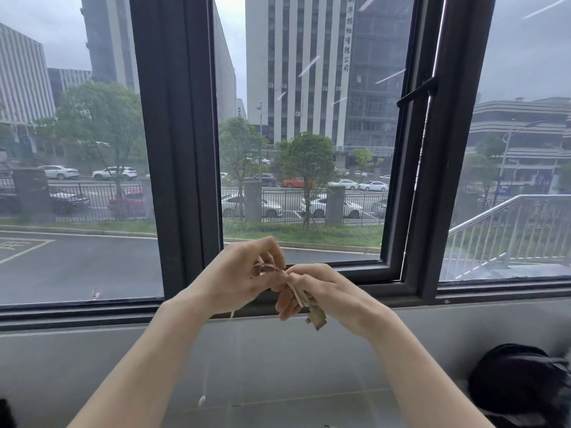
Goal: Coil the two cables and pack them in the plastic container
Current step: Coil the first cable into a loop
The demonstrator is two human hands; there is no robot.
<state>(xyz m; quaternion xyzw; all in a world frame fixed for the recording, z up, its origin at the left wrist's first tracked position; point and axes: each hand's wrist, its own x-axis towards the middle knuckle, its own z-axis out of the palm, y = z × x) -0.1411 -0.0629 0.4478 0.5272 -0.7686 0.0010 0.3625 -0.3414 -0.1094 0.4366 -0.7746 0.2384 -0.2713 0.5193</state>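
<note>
Both my hands are raised in front of the window, working a thin white cable (296, 291). My left hand (244, 273) pinches a loop of the cable near its fingertips. My right hand (318, 295) grips the cable close to its USB plug (316, 319), which sticks out below the fingers. A long strand of the cable hangs down from under my left hand, and its small connector (201, 400) dangles near the sill. The plastic container and a second cable are out of view.
A dark window frame (182, 149) stands right behind my hands, with a half-opened sash (414, 149) to the right. A grey sill (278, 359) runs below. A black bag (522, 384) sits at the lower right.
</note>
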